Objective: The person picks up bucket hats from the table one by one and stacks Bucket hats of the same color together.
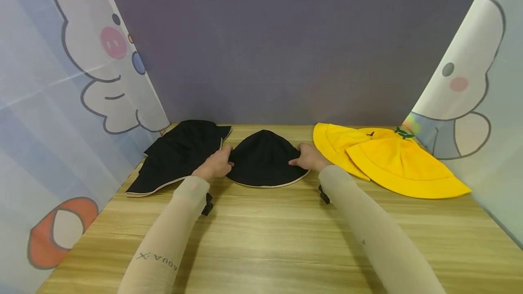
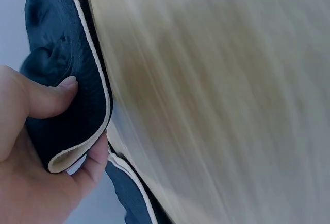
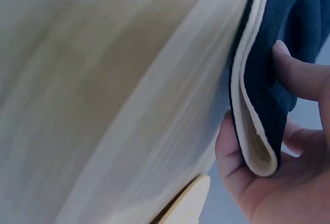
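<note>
A black bucket hat (image 1: 264,160) with a cream-edged brim lies flattened at the middle of the table, held at both sides. My left hand (image 1: 217,163) pinches its left brim end; in the left wrist view the thumb lies on top of the folded brim (image 2: 85,110) and fingers sit beneath. My right hand (image 1: 311,157) grips the right brim end. Seen from the right wrist, the brim's fold (image 3: 260,147) runs between thumb and fingers. Close to the left hand lie more black hats (image 1: 175,158), overlapping. Beyond the right hand are overlapping yellow hats (image 1: 404,162).
The wooden table (image 1: 261,239) reaches a dark grey panel (image 1: 294,44) at the back. Cartoon-printed curtains stand along the left (image 1: 37,139) and right (image 1: 490,158) sides. A green sprout decoration (image 1: 403,133) tops one yellow hat.
</note>
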The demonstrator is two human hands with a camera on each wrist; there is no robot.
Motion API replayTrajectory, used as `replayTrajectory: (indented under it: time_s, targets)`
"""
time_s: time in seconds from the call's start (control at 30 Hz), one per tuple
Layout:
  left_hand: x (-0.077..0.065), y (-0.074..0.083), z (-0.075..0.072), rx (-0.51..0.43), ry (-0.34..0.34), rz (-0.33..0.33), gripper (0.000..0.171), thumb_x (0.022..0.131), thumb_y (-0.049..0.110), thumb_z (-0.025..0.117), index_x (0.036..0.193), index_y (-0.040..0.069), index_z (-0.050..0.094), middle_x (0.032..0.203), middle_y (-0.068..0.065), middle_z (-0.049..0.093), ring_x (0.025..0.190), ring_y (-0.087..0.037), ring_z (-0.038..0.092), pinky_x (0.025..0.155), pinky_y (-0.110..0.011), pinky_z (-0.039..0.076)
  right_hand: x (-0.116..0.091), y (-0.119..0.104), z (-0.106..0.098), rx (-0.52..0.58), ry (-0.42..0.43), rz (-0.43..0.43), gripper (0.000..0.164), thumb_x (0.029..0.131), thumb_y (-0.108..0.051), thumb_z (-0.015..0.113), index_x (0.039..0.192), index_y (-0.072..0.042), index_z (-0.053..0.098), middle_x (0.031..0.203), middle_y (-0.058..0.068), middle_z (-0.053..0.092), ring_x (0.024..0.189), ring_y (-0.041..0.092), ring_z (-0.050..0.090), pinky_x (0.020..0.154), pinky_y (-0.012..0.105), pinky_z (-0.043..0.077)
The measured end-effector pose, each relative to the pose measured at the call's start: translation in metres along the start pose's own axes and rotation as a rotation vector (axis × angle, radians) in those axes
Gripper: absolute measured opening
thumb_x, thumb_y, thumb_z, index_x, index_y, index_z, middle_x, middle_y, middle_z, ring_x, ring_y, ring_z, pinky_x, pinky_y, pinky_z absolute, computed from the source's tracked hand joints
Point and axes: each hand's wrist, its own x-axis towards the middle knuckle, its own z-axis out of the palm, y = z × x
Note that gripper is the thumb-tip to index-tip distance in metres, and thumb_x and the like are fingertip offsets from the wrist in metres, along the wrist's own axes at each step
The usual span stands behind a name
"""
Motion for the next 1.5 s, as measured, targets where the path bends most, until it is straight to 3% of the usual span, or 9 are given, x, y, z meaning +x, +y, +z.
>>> replayTrajectory:
  time_s: [0.23,0.47,0.63,0.77,0.9,1.0,1.3,1.4,1.5]
  targets:
    - [0.002,0.024,0.006,0.045,-0.078,0.014,0.052,0.102,0.009,0.055,0.147,-0.002,0.033,0.139,-0.024,0.055,0.118,-0.035,0.059,0.095,-0.045,0.047,-0.01,0.01,-0.005,-0.038,-0.042,0.014,0.061,0.097,-0.025,0.072,0.14,0.01,0.048,0.136,0.027,0.057,0.122,0.039,0.057,0.101,0.047,0.048]
    - [0.003,0.04,0.015,0.066,-0.095,0.015,0.048,0.102,0.01,0.061,0.143,0.001,0.039,0.134,-0.021,0.059,0.121,-0.033,0.058,0.097,-0.043,0.047,-0.022,0.015,-0.01,-0.122,-0.086,0.064,0.068,0.098,-0.027,0.069,0.146,0.012,0.042,0.138,0.029,0.055,0.124,0.042,0.056,0.1,0.049,0.049]
    - [0.004,0.049,0.018,0.048,-0.129,-0.017,0.063,0.101,0.01,0.062,0.156,0.002,0.031,0.15,-0.021,0.048,0.136,-0.035,0.049,0.109,-0.045,0.042,-0.03,0.016,-0.012,-0.186,-0.106,0.095,0.068,0.098,-0.028,0.071,0.145,0.012,0.043,0.133,0.028,0.059,0.119,0.039,0.059,0.098,0.048,0.05]
    - [0.002,0.056,0.019,0.039,-0.153,-0.049,0.069,0.102,0.011,0.062,0.16,0.004,0.025,0.157,-0.019,0.04,0.143,-0.035,0.041,0.114,-0.046,0.036,-0.038,0.018,-0.014,-0.215,-0.135,0.107,0.06,0.099,-0.031,0.069,0.138,0.01,0.052,0.12,0.023,0.065,0.102,0.033,0.064,0.087,0.043,0.053]
    - [0.0,0.061,0.02,0.051,-0.168,-0.048,0.069,0.102,0.012,0.062,0.16,0.003,0.026,0.158,-0.018,0.039,0.144,-0.035,0.04,0.115,-0.045,0.036,-0.044,0.024,-0.018,-0.186,-0.168,0.124,0.053,0.1,-0.032,0.067,0.13,0.009,0.056,0.105,0.017,0.065,0.08,0.026,0.064,0.066,0.036,0.057]
    - [-0.001,0.064,0.022,0.059,-0.181,-0.041,0.071,0.102,0.013,0.063,0.16,0.003,0.025,0.159,-0.018,0.038,0.144,-0.035,0.039,0.115,-0.045,0.036,-0.048,0.027,-0.02,-0.176,-0.179,0.128,0.049,0.1,-0.031,0.067,0.127,0.008,0.056,0.099,0.015,0.063,0.073,0.025,0.063,0.057,0.034,0.057]
    - [-0.006,0.074,0.022,0.063,-0.239,-0.045,0.076,0.103,0.015,0.062,0.161,-0.001,0.016,0.161,-0.02,0.034,0.146,-0.034,0.036,0.116,-0.044,0.034,-0.061,0.027,-0.02,-0.249,-0.193,0.111,0.034,0.101,-0.031,0.066,0.11,0.001,0.062,0.082,0.009,0.058,0.062,0.022,0.06,0.055,0.031,0.054]
    - [-0.009,0.078,0.023,0.08,-0.224,-0.042,0.079,0.102,0.015,0.063,0.162,0.003,0.013,0.16,-0.022,0.035,0.139,-0.034,0.046,0.11,-0.043,0.041,-0.065,0.026,-0.02,-0.256,-0.194,0.115,0.031,0.1,-0.032,0.067,0.104,-0.002,0.062,0.077,0.008,0.055,0.059,0.021,0.058,0.054,0.031,0.052]
    - [-0.014,0.084,0.026,0.183,-0.153,-0.005,0.079,0.099,0.015,0.068,0.161,0.012,0.02,0.154,-0.022,0.039,0.131,-0.035,0.051,0.102,-0.045,0.046,-0.068,0.026,-0.018,-0.275,-0.181,0.116,0.032,0.1,-0.034,0.067,0.104,-0.003,0.063,0.079,0.008,0.057,0.062,0.022,0.059,0.058,0.034,0.052]
